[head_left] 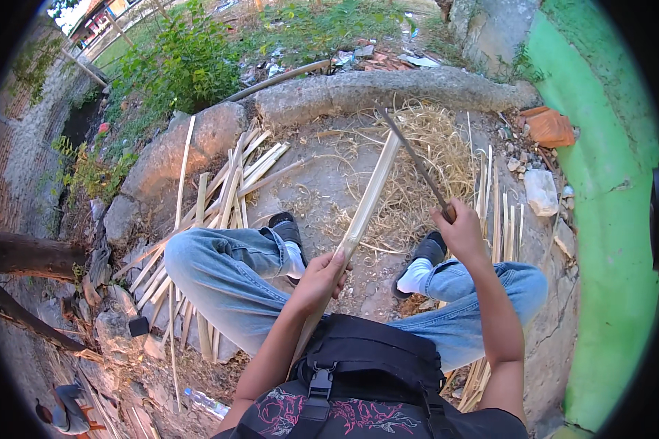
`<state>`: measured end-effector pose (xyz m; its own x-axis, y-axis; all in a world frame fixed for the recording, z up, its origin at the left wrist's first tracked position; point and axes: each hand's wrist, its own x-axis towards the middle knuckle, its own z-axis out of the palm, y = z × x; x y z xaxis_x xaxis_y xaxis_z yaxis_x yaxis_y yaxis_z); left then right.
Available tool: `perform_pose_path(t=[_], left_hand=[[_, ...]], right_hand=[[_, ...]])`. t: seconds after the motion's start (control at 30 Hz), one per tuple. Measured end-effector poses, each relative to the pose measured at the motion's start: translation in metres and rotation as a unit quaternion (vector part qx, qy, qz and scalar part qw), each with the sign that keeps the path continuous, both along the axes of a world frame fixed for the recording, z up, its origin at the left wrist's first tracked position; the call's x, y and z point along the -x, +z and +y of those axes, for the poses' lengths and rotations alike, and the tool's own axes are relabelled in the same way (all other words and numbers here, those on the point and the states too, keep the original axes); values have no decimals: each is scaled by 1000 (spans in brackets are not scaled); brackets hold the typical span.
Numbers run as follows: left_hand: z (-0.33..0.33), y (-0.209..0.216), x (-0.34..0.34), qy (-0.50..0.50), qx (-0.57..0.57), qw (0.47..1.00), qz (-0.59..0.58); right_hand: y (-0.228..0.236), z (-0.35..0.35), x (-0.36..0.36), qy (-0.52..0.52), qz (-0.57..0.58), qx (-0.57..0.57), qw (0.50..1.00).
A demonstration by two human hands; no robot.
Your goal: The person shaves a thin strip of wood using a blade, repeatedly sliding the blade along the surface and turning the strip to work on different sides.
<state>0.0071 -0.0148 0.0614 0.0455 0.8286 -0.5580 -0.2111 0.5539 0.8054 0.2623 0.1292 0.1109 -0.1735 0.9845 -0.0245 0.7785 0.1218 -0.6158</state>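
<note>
My left hand is closed round a long pale bamboo strip. The strip slants up and away from my lap, its lower end running back beside the black bag at my waist. In my right hand, the fingers wrap the handle of a long, narrow, dark-bladed knife. Its blade points up and to the left, with the tip close to the far end of the strip; whether they touch I cannot tell. Curled bamboo shavings lie heaped on the ground beyond my feet.
Cut bamboo strips are piled left of my legs, and more strips lie on the right. A low stone kerb crosses ahead. Right stands a green wall, near an orange plastic bag. Another person is at lower left.
</note>
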Motion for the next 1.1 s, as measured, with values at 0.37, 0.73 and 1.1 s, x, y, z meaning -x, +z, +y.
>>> perform_pose_path(t=[0.37,0.73,1.1], left_hand=[[15,-26,-3,6,-6,1000,-27],[12,-34,8,-88,67,993,-34],[-6,-27,9,-81,117,990,-22]], right_hand=[[-29,-24,17,134,-57,-3,989],[-22,-16,21,102,-106,116,982],[-44,-57,51,238,-126,73,960]])
